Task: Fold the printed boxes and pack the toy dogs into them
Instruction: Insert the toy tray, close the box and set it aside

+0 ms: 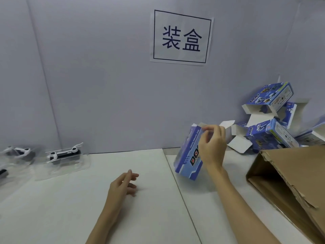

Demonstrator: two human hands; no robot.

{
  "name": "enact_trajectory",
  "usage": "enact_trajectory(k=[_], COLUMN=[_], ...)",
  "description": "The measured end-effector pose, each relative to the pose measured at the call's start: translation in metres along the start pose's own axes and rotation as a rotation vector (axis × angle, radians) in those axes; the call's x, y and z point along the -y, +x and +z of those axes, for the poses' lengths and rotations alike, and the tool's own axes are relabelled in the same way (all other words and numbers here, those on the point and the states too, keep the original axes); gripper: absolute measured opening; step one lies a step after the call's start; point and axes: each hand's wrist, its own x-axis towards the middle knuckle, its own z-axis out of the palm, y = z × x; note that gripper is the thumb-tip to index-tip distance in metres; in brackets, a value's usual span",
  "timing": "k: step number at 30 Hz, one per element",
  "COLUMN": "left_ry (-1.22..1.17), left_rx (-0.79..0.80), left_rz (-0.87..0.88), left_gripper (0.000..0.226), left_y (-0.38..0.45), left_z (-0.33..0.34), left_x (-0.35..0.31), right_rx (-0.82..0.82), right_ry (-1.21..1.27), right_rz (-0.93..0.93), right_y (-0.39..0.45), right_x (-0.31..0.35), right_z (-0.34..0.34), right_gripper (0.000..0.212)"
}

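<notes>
**A:** Brown cardboard nearest on the right: a big carton (288, 182) lying on its side, mouth facing left, its torn edge ragged and its lower corner cut off by the frame.

**B:** And the white table (70, 208) under everything, with a seam running up the middle. Hands?

**A:** Left hand (124, 184) is low over the table, fingers loose and apart, holding nothing. Right hand (212, 143) is up beside the carton, fingertips pinching the top flap of a blue printed box (186, 155).

**B:** That box is tilted, lifted off the table, "DOG" lettering partly covered by the wrist.

**A:** Right. Whether its bottom is closed, I can't tell from here.

**B:** Further back on the right?

**A:** A heap of more printed boxes (270, 120) against the wall, just behind the carton. I count at least three with white flaps hanging open; the rest overlap, and the carton hides the lower ones.

**B:** Far left?

**A:** Toy dogs in clear plastic trays. One black and white dog (64, 153) is clear enough, a second (17, 151) is blurred, and a third dark shape (2, 172) is cut by the left edge.

**B:** At the very back?

**A:** Grey wall (105, 76), with one paper sign (181, 37) bearing two large characters in a frame.
</notes>
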Motion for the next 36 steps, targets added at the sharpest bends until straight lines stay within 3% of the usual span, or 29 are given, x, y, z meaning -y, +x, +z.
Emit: enact_trajectory(k=[2,4,7,9,10,11,12,14,17,20,25,31,36], left_ry=[-0.008,-0.009,0.007,-0.086,-0.134,-0.162,-0.146,-0.172,-0.247,-0.243,-0.117,-0.132,-0.088], left_rx=[0.004,0.010,0.156,0.364,0.342,0.428,0.443,0.334,0.297,0.269,0.113,0.110,0.094], left_rz=[0.013,0.011,-0.013,0.092,0.065,0.048,0.062,0.097,0.101,0.143,0.402,0.417,0.378], left_gripper=[0.029,0.035,0.044,0.048,0.057,0.070,0.070,0.046,0.067,0.074,0.074,0.083,0.070], left_y=[-0.003,-0.010,-0.015,-0.019,-0.017,-0.018,-0.021,-0.025,-0.028,-0.025,-0.027,-0.029,-0.031], left_z=[0.000,-0.002,0.008,0.002,0.006,0.010,0.014,0.018,0.016,0.016,0.019,0.020,0.019], left_x=[-0.002,-0.007,-0.026,-0.027,-0.031,-0.042,-0.052,-0.052,-0.040,-0.038,-0.039,-0.051,-0.051], right_rx=[-0.037,-0.039,0.035,0.127,0.176,0.219,0.260,0.338,0.455,0.473,0.473,0.504,0.576], right_ry=[0.248,0.458,0.744,0.871,0.891,0.899,0.910,0.917,0.853,0.853,0.898,0.828,0.755], right_rz=[0.133,0.289,0.506,0.606,0.632,0.641,0.641,0.636,0.601,0.560,0.411,0.305,0.304], right_y=[-0.023,-0.044,-0.069,-0.080,-0.084,-0.087,-0.090,-0.097,-0.106,-0.115,-0.124,-0.121,-0.122], right_x=[0.018,0.029,0.032,0.034,0.034,0.035,0.035,0.036,0.041,0.054,0.073,0.076,0.072], right_z=[0.002,0.004,0.012,0.017,0.019,0.021,0.022,0.024,0.023,0.023,0.020,0.016,0.018], right_gripper=[0.010,0.010,0.012,0.013,0.014,0.014,0.013,0.016,0.028,0.041,0.042,0.055,0.060])
